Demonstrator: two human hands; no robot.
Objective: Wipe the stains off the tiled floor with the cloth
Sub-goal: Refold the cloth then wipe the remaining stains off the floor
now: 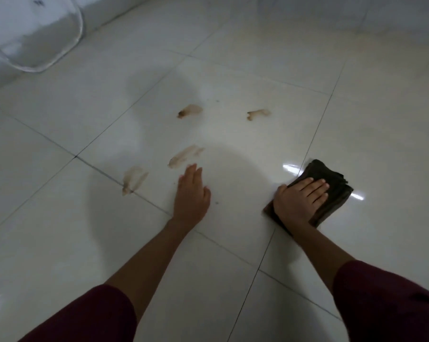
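At five o'clock on the tiled floor (258, 77), right hand (301, 202) flat, fingers spread, pressing the folded cloth (337, 191). Left hand (191, 193) open, empty, bracing at center. Stains (186, 156) from nine to twelve, untouched. Risk: smearing residue outward; palm slipping on glossy tile.

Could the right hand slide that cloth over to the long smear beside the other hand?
Probably yes. The right hand lies flat on the cloth, and only bare floor separates it from the smear. The left hand sits just below the smear, not across it.
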